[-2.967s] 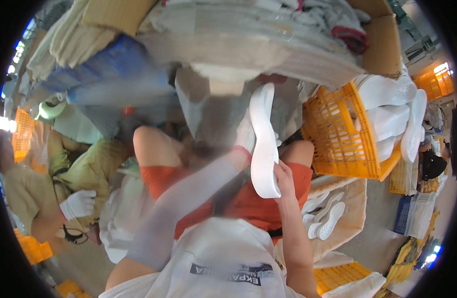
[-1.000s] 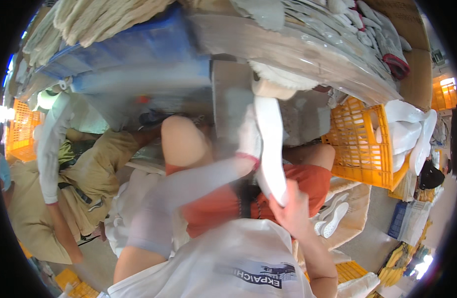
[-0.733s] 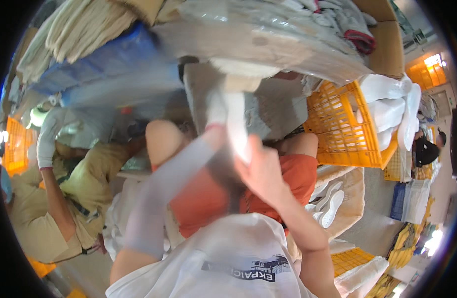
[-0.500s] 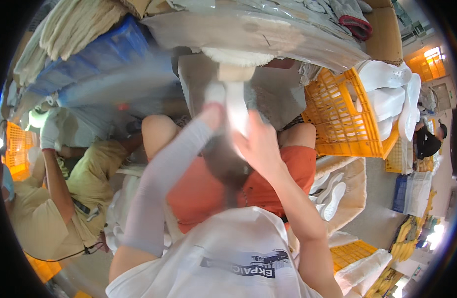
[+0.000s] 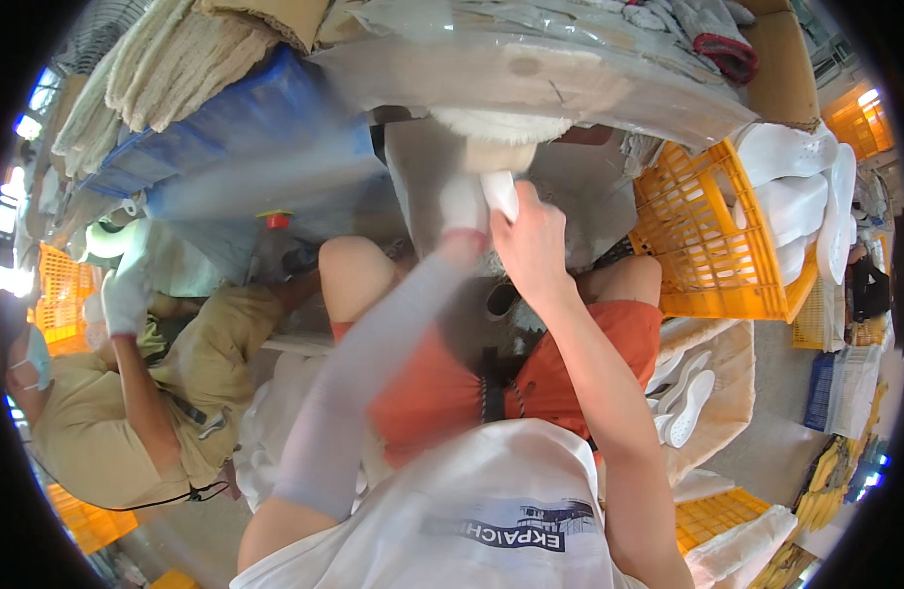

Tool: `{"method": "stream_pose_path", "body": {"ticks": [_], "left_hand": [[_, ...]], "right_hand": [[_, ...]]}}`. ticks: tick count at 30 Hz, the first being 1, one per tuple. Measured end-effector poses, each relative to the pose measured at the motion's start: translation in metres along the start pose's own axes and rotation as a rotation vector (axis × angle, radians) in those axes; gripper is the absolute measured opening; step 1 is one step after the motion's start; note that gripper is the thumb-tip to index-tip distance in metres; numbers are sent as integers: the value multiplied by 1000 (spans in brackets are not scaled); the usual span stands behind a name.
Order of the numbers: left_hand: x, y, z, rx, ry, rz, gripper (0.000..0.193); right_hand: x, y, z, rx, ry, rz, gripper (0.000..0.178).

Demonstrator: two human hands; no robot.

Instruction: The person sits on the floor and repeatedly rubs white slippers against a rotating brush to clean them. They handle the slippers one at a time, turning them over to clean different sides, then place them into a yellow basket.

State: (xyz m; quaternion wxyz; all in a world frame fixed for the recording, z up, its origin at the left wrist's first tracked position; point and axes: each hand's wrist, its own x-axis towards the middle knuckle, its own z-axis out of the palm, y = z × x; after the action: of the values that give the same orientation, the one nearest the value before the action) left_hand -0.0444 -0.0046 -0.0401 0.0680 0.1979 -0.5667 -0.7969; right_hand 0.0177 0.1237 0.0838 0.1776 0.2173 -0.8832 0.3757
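My right hand [image 5: 536,240], bare, has its fingers closed round a smooth white piece [image 5: 499,194] that looks like part of a shoe. Its far end meets a pale block [image 5: 499,155] just below a white fluffy buffing wheel [image 5: 501,125]. Close against the left side of the piece is my left hand [image 5: 464,208], in a white glove with a reddish cuff. Motion smears its fingers, so their grip does not show. Both hands are above the gap between my knees.
At right stands a yellow crate [image 5: 695,236] of white shoes [image 5: 788,187]; below it, a cloth-lined bin [image 5: 732,402] holds more. Left, a co-worker's gloved hand [image 5: 128,294] is near a pale rounded object. A blue bin [image 5: 246,123] and stacked gloves [image 5: 182,59] lie far left.
The whole view has shifted, moving the scene rightward. The white piece shows shorter now and its far end is nearer the pale block. My right hand has moved up along it.
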Motion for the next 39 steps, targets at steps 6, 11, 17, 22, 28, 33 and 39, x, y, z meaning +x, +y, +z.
{"method": "stream_pose_path", "body": {"ticks": [6, 11, 17, 22, 28, 33, 39], "left_hand": [[-44, 28, 15, -204, -35, -37, 37], [-19, 64, 6, -423, -24, -165, 40], [-35, 52, -11, -263, -191, 55, 44], [-46, 76, -29, -262, -4, 19, 50], [-49, 123, -10, -681, 92, -306, 49], [-42, 87, -15, -437, -59, 357, 52], [-8, 98, -5, -593, -71, 65, 39]], "right_hand": [[13, -21, -5, 14, -19, 70, 37], [21, -7, -14, 335, -476, 206, 55], [-18, -26, -90, 870, -557, 598, 66], [-32, -47, -112, 839, -411, 909, 78], [23, -48, -70, 896, -330, 766, 51], [-33, -54, -87, 1098, -218, 875, 50], [-13, -25, -52, 1293, -168, 907, 46]]}}
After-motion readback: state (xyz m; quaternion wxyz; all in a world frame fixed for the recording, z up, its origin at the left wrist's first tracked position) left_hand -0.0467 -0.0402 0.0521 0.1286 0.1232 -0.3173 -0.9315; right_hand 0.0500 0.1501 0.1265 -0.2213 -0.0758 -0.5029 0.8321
